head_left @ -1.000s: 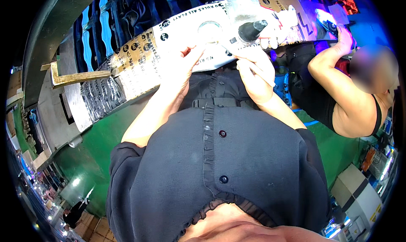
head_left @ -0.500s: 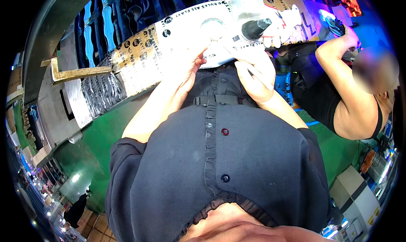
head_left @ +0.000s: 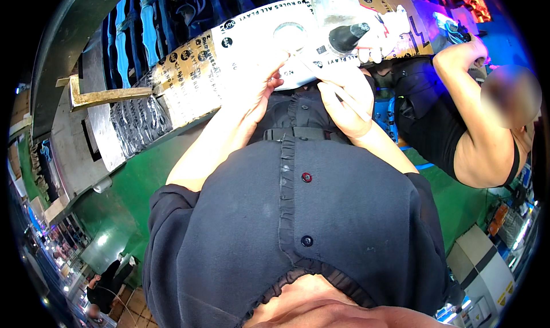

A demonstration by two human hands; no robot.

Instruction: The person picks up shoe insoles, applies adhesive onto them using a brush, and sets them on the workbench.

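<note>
My left hand [head_left: 260, 86] grips the near edge of a flat white printed card [head_left: 252, 41] that lies on the bench at the top of the head view. My right hand [head_left: 346, 101] is closed with its fingers pinching the card's right part, just below a black cylindrical part [head_left: 346, 37]. That part sits under a clear plastic pouch [head_left: 335, 1]. A round clear window [head_left: 289, 30] shows in the card between my hands. My dark buttoned garment fills the lower middle of the view.
A co-worker [head_left: 458, 133] in a black top stands at my right, one arm raised to the bench. Brown printed cardboard [head_left: 189, 81] and blue moulded parts [head_left: 143, 24] lie left of the card. Green floor [head_left: 132, 196] is below; boxes [head_left: 481, 265] stand at lower right.
Both my hands have pushed a little further up the card toward the black part. The co-worker's forearm has lifted higher onto the bench.
</note>
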